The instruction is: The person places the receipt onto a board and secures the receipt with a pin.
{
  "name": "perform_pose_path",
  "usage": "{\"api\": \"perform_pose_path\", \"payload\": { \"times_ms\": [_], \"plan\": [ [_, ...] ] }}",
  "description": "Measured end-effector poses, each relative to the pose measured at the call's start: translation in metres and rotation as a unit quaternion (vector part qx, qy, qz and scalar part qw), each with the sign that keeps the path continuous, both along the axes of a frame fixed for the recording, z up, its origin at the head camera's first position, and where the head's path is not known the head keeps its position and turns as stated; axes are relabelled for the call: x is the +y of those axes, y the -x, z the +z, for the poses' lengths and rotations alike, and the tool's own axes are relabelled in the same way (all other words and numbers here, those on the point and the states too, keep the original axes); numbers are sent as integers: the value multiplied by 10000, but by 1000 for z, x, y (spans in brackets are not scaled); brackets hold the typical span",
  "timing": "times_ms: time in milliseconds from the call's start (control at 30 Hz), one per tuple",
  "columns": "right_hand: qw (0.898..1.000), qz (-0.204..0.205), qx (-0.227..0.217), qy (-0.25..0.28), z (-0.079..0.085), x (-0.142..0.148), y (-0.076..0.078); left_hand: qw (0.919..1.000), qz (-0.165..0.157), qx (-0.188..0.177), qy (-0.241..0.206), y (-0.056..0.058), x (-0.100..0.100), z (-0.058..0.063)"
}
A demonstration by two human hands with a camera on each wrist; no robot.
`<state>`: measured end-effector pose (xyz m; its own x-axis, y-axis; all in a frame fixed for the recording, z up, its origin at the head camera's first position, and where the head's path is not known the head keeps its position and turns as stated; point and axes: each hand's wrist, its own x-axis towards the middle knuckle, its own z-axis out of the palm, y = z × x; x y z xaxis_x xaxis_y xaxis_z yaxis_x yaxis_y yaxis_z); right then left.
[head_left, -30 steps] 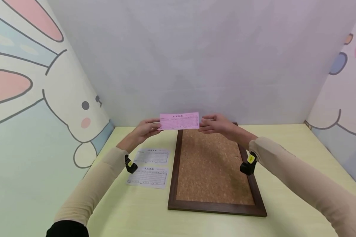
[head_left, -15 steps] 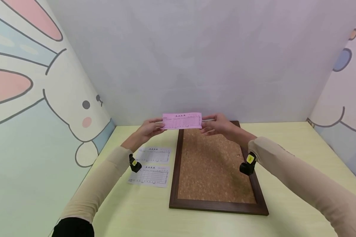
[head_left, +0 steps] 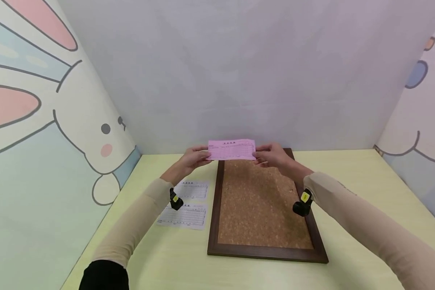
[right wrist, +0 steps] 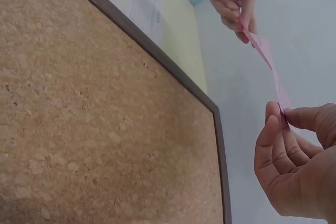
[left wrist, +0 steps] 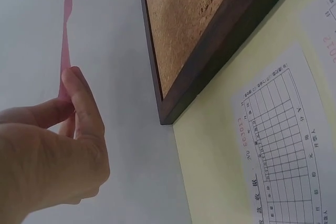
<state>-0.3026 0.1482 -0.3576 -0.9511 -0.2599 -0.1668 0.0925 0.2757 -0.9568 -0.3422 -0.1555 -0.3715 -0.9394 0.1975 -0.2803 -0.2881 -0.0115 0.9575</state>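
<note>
A pink receipt slip [head_left: 232, 150] with a printed grid is held up above the far end of a cork board [head_left: 262, 201] in a dark brown wooden frame. My left hand [head_left: 193, 159] pinches the slip's left edge between thumb and fingers. On the opposite side, my right hand [head_left: 273, 155] pinches the right edge. Seen edge-on in the left wrist view, the pink slip [left wrist: 65, 51] is slightly bent. In the right wrist view the thumb and fingers of the right hand [right wrist: 294, 156] meet on the paper.
Two white printed slips lie on the pale yellow table left of the board: a nearer one [head_left: 185, 217] and a farther one [head_left: 193, 190], partly covered by the left forearm. A grey wall [head_left: 239, 80] stands behind the table; cartoon-painted panels flank both sides.
Both hands have shifted to the right with the pink slip, the left hand more than the right. The slip now sits more squarely over the board's far end. The board and white slips stay put.
</note>
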Motion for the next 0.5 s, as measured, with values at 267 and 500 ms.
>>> {"api": "perform_pose_path", "payload": {
  "times_ms": [267,500],
  "plan": [
    [9992,-311,74,-248,-13,18,12,9999,50,-92,93,6,19,-9],
    [9981,-603,-13,-109,-23,37,21,9997,15,-108,224,19,45,-21]
  ]
}}
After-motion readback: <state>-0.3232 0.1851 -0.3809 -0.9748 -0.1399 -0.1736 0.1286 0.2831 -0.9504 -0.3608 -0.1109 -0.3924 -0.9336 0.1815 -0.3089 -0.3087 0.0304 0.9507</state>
